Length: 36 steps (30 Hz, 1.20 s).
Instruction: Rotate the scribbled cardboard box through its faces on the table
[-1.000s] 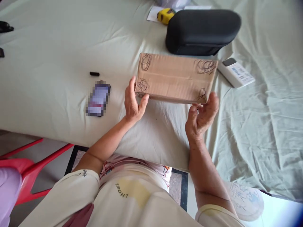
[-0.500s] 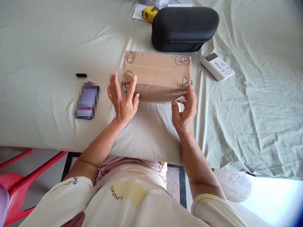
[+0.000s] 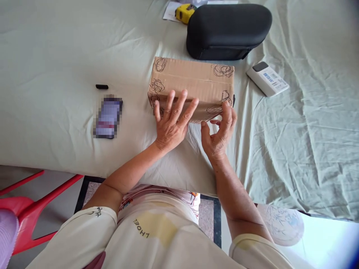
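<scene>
A brown cardboard box lies on the cloth-covered table, with black scribbled loops at the corners of its top and along its front face. My left hand is spread against the front face, its fingertips reaching up to the top edge; it is open. At the front right corner, my right hand grips the box with curled fingers, the thumb at the lower front edge. A small dark thing shows beside the box's right edge, too little of it to name. The inner side of the right fingers is hidden.
Behind the box stand a black hard case and a yellow tape measure on white paper. A white boxy device lies to the right. To the left are a blurred phone and a small black cap. A red chair is lower left.
My left hand has moved right, from the box's front left corner to the middle of its front face. My right hand keeps its place at the right corner. The view has shifted slightly.
</scene>
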Motion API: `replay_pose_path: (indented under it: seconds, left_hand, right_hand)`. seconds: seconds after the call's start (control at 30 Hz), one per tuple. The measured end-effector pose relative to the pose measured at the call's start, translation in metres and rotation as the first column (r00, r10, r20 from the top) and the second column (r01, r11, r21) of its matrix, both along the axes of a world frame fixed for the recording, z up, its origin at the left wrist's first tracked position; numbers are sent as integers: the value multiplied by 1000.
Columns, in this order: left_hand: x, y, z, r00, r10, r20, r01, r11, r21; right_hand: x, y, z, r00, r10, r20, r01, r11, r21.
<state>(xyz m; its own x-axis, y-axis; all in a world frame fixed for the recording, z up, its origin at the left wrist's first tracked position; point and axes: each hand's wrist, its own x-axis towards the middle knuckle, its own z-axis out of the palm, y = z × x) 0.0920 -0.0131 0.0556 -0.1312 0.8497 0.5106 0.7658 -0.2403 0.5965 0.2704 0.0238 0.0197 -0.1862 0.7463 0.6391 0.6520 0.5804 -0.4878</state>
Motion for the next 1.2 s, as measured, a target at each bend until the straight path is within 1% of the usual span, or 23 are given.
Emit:
replay_pose_path:
  seconds: [0.07,0.13,0.17,0.23,0.3,0.37,0.47,0.53,0.57,0.63,0.73,0.83,0.97,1.07,1.2]
  left_hand:
    - [4,0,-8,998,13,-63,-8,998,69]
    - [3,-1,-16,989,44,-142,-22,988,151]
    - [2,-1,-19,983,52,-174,-21,984,175]
    - [-3,-2,-24,979,24,-201,11,985,175]
    - [-7,-2,-27,981,-20,-195,54,984,170]
    - [-9,-1,-28,983,-19,-183,62,971,233]
    - [-9,0,-27,991,3,-131,44,934,355]
    - [-8,1,-26,996,-26,-90,58,926,372]
    - [-8,1,-26,996,-49,-78,74,927,367]
    - [-8,1,-26,993,-95,-69,114,928,356]
    - [-8,0,-27,986,-150,-71,165,922,351]
    - [-9,-1,-28,984,-153,-88,174,927,331]
    - [-11,-2,-25,981,-181,-71,193,950,243]
    - [-14,-2,-24,975,-223,-19,222,949,226]
    - [-18,0,-26,974,-225,13,215,947,240]
  right_hand:
    - [-3,-2,1,999,17,-29,-15,997,77]
    - [-7,-6,2,996,63,-65,-52,985,167]
    - [-9,-8,2,992,93,-82,-74,976,205]
    - [-14,-12,3,982,152,-109,-120,959,255]
    - [-20,-18,4,973,198,-121,-159,949,273]
    - [-24,-23,4,962,251,-111,-213,937,276]
    - [-28,-28,6,935,350,-64,-319,904,284]
    - [-28,-28,7,925,379,-36,-351,886,304]
    - [-28,-28,8,928,372,-21,-347,884,312]
    - [-27,-25,9,944,330,13,-318,898,305]
    - [-22,-21,9,955,294,41,-294,921,256]
    - [-13,-16,7,957,289,1,-285,942,178]
    - [0,-6,2,988,141,-70,-139,990,40]
    - [5,1,1,993,63,-99,-63,998,-5]
    - [5,2,2,993,21,-115,-27,998,-49]
